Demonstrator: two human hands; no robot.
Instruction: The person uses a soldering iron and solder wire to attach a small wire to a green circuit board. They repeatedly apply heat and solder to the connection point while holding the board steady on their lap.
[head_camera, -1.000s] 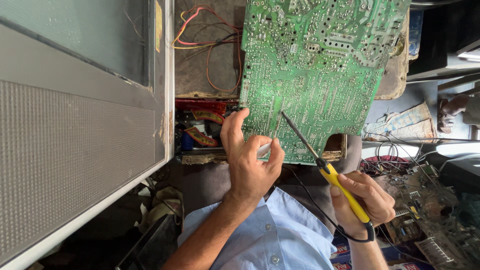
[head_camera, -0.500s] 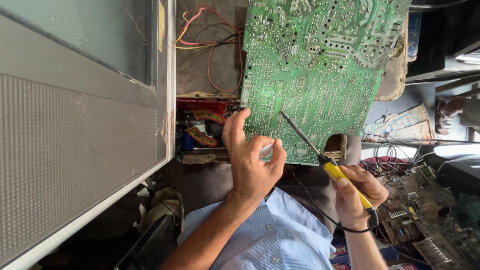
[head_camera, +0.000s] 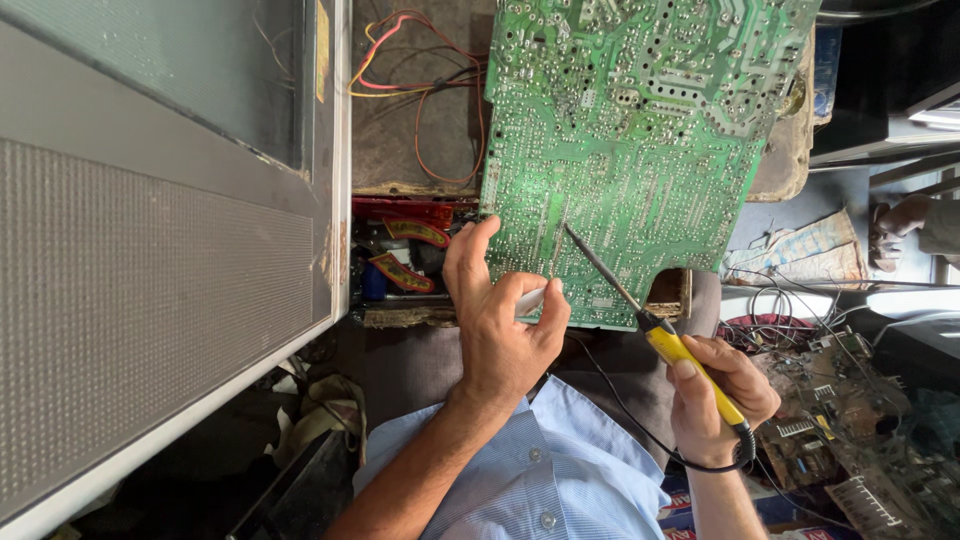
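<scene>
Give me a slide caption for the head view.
Right hand points a yellow soldering iron at a green circuit board; left hand steadies it.

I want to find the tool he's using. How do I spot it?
Find the big green circuit board filling the top middle. A thin metal rod slants from its lower part down to the right hand. That is the soldering iron, the only thing with a bright yellow handle and a black cord.

brightness: even daylight, soft, no hard shadows
source: strongest at 3 o'clock, white blown-out patches by the right edge
dim zones: 7 o'clock floor area, 1 o'clock corner near black
glare: mild sheen on green circuit board (head_camera: 640, 150)
focus: centre sharp, 4 o'clock clutter slightly soft
blur: none visible
</scene>
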